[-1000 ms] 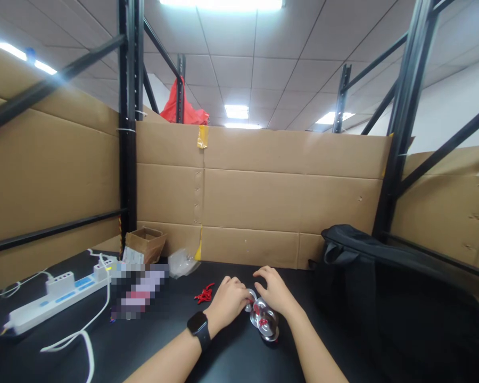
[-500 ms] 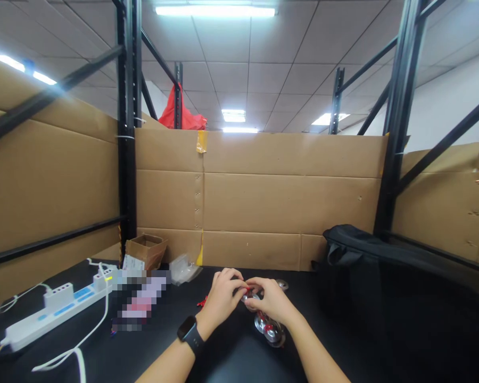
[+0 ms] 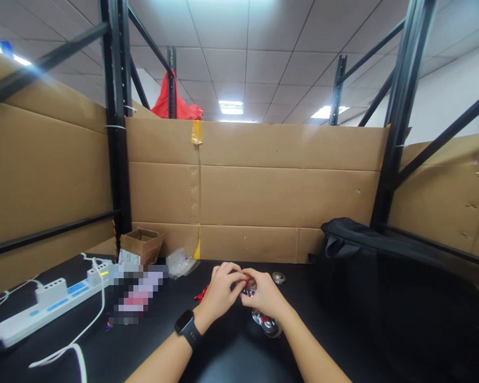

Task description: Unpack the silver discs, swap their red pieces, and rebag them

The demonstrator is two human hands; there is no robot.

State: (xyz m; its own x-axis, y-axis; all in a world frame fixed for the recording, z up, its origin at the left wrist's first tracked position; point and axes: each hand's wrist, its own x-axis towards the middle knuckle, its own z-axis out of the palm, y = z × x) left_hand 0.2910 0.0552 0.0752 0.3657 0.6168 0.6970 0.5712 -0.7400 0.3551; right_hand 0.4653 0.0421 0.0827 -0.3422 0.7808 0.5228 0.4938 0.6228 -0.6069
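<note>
My left hand [image 3: 219, 290] and my right hand [image 3: 263, 293] meet above the black table [image 3: 231, 351], fingers pinched together on a small shiny metal disc with a red piece [image 3: 248, 285]. Just under my right hand lie more shiny metal discs with red parts [image 3: 268, 323]. A single metal disc [image 3: 279, 277] rests on the table a little beyond my right hand. Small red pieces [image 3: 201, 293] lie beside my left hand, partly hidden by it. A dark smartwatch [image 3: 184, 324] is on my left wrist.
A white power strip [image 3: 50, 303] with cables lies at the left. A small open cardboard box [image 3: 141, 246] and a clear plastic bag [image 3: 181, 262] sit at the back. A black bag [image 3: 387, 287] fills the right side. Cardboard walls and black rack posts surround the table.
Both hands rose from the discs on the table and came together, pinching one small disc between them. The view shifted slightly downward and left.
</note>
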